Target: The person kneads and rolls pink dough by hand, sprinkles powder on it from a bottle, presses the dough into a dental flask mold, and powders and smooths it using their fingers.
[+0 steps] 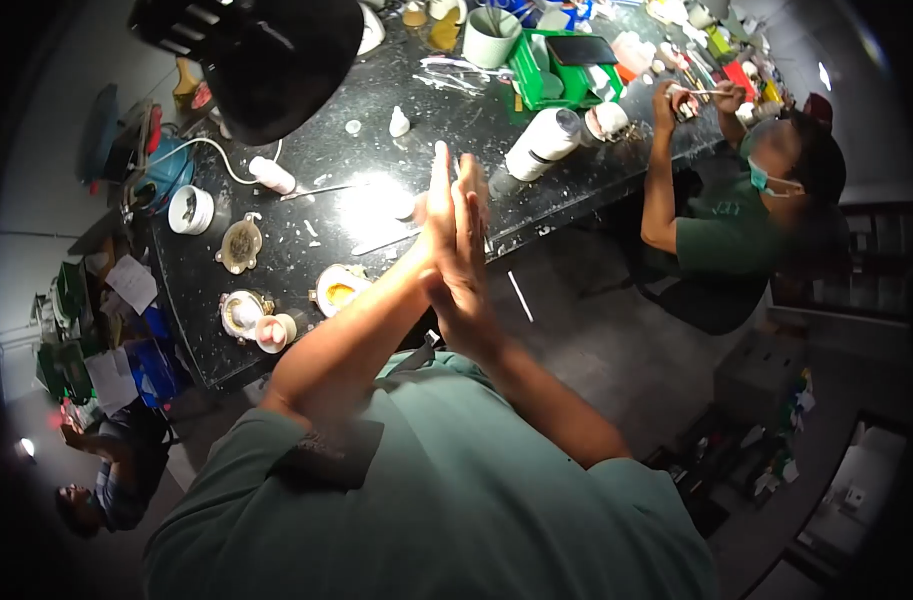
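Observation:
My left hand (438,220) and my right hand (462,262) are pressed palm to palm above the front edge of the black workbench (356,150). Their fingers are stretched out and point away from me, and no object shows between them. A thin metal blade-like tool (381,243) lies on the bench just left of the hands, beside a brightly lit spot. Nearer my left forearm stands a round mould (340,290) with yellow material inside. Beyond the fingers is a small white dropper bottle (399,122). A white cylindrical bottle (543,145) lies or leans right of the fingertips.
A black lamp shade (266,60) hangs over the left of the bench. Moulds (244,313), a pink-filled cup (275,332) and a white tub (190,210) stand at left. A green tray (538,80) is at the back. A masked co-worker (736,225) sits at right, another person (116,470) lower left.

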Demonstrator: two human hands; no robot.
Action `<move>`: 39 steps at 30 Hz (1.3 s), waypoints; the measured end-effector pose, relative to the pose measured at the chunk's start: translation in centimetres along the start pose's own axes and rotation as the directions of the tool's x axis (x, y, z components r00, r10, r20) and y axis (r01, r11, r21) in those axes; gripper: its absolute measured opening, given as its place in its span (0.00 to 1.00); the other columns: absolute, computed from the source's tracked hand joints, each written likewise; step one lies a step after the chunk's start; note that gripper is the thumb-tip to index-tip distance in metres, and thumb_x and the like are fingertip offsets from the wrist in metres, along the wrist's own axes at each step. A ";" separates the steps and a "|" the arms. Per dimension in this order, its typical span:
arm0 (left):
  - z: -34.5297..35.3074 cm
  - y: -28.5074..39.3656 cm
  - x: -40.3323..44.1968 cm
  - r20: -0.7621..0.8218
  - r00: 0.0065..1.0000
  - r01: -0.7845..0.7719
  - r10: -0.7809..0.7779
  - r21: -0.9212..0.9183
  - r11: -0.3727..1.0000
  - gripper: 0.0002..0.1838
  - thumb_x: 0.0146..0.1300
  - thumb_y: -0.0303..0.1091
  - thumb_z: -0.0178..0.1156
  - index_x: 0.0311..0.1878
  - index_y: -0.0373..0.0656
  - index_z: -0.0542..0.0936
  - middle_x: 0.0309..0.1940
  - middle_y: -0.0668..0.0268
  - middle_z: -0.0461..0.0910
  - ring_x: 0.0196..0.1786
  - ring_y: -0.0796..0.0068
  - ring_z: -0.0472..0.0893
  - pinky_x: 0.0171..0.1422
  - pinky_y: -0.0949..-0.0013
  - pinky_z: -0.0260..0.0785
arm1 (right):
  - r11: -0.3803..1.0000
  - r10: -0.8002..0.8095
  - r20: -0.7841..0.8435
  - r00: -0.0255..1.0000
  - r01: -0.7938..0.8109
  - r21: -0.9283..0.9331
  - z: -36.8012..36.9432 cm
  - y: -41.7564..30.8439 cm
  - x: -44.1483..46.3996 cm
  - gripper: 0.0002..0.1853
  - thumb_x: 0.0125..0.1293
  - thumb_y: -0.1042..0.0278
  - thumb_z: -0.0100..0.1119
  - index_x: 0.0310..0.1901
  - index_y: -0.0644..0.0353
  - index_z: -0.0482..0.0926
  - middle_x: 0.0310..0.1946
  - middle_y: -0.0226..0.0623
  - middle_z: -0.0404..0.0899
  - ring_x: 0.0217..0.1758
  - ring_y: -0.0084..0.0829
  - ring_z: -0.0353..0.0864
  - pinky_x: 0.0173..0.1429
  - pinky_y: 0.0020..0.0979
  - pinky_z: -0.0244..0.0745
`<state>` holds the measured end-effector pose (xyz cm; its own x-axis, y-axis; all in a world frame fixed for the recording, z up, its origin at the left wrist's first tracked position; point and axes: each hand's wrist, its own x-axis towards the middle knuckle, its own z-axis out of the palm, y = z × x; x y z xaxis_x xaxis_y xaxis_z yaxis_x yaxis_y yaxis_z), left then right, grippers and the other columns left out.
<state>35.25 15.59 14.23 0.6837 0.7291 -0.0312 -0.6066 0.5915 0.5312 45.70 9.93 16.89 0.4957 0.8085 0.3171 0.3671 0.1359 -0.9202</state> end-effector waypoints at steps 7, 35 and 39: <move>6.8 9.3 -0.9 0.142 0.900 0.429 -0.412 -0.458 0.779 0.59 0.66 0.85 0.29 0.85 0.44 0.51 0.86 0.55 0.49 0.87 0.54 0.48 0.90 0.45 0.37 | 0.937 -0.141 -0.240 0.960 0.052 -0.345 -10.4 5.9 3.6 0.23 0.81 0.64 0.55 0.70 0.66 0.68 0.65 0.51 0.69 0.65 0.40 0.74 0.70 0.39 0.71; 4.6 7.2 3.3 0.163 0.980 0.194 -0.117 -0.620 0.761 0.38 0.83 0.59 0.34 0.81 0.39 0.62 0.78 0.54 0.67 0.80 0.54 0.66 0.86 0.48 0.54 | 0.323 -0.476 0.699 0.534 0.845 -0.426 -5.6 -9.9 12.5 0.40 0.45 0.69 0.76 0.65 0.38 0.76 0.57 0.35 0.73 0.63 0.42 0.72 0.71 0.50 0.65; 4.5 7.0 3.4 0.208 0.975 0.193 -0.073 -0.651 0.734 0.37 0.83 0.58 0.33 0.81 0.37 0.61 0.78 0.53 0.67 0.80 0.54 0.66 0.86 0.49 0.54 | 0.297 -0.468 0.700 0.539 0.842 -0.449 -5.7 -10.4 12.6 0.41 0.44 0.68 0.78 0.65 0.39 0.76 0.58 0.36 0.74 0.63 0.43 0.73 0.70 0.50 0.66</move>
<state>35.19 20.66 21.64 0.7953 0.5967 0.1070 -0.5771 0.7992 -0.1678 52.58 15.43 31.73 -0.4561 0.7730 0.4410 0.8804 0.4642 0.0968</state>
